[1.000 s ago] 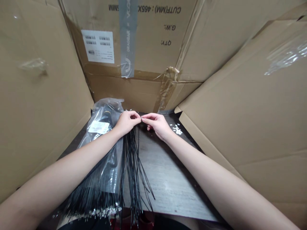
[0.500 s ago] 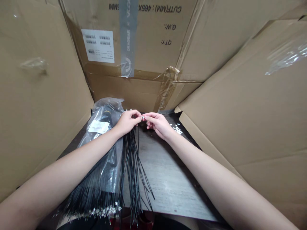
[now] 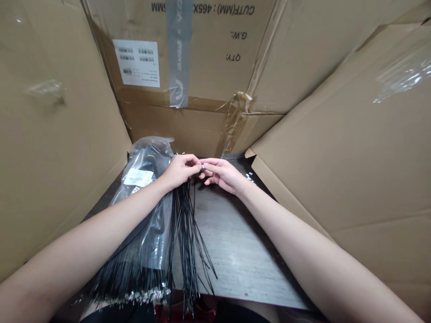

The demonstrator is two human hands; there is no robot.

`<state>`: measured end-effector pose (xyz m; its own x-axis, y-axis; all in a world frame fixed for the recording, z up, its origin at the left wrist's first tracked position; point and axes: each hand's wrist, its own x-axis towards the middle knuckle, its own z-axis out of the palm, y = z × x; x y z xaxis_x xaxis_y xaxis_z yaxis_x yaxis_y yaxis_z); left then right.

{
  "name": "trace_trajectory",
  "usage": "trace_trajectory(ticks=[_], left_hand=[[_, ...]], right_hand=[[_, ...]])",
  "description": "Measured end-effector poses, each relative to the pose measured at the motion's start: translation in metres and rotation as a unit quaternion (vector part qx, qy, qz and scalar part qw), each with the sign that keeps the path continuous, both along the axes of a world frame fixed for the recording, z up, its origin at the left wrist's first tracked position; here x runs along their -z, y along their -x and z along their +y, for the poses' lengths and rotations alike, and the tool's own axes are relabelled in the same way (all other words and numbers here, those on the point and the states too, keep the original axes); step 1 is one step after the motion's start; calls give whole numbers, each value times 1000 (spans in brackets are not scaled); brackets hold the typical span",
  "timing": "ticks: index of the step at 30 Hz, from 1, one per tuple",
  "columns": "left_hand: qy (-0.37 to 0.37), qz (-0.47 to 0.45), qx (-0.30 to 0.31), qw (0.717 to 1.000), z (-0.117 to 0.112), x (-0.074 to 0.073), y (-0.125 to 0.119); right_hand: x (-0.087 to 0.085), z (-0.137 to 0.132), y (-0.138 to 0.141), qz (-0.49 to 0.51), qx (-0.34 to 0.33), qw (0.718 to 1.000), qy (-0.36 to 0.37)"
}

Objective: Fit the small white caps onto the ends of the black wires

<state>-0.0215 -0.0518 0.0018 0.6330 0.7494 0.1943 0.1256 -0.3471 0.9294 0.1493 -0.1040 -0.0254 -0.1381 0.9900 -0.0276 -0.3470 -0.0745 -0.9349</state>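
My left hand (image 3: 180,172) is closed at the top of a bunch of thin black coated wires (image 3: 183,233), which hang down from it over the table edge. My right hand (image 3: 220,175) pinches a tiny silver metal piece (image 3: 203,167) against the fingertips of my left hand. A transparent plastic bag (image 3: 144,211) full of the same black wires, with metal-tipped ends, lies under my left forearm. A white label (image 3: 138,177) is stuck on the bag.
A scatter of small silver pieces (image 3: 249,177) lies on the grey wood-grain table (image 3: 235,251) just beyond my right hand. Large cardboard sheets (image 3: 336,134) stand around the table on the left, right and far sides.
My right hand has moved left and flattened, bringing the small metal piece closer to my left hand's fingertips. My left hand and the hanging wires have barely moved.
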Motion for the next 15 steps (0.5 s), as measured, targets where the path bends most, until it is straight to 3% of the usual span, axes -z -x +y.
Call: trace_trajectory(ticks=[10, 15], left_hand=[[-110, 34, -5, 993, 9, 10, 0], [-110, 38, -13, 993, 9, 11, 0]], right_hand=[[6, 3, -1, 20, -21, 1000, 9], [4, 2, 1, 0, -14, 1000, 12]])
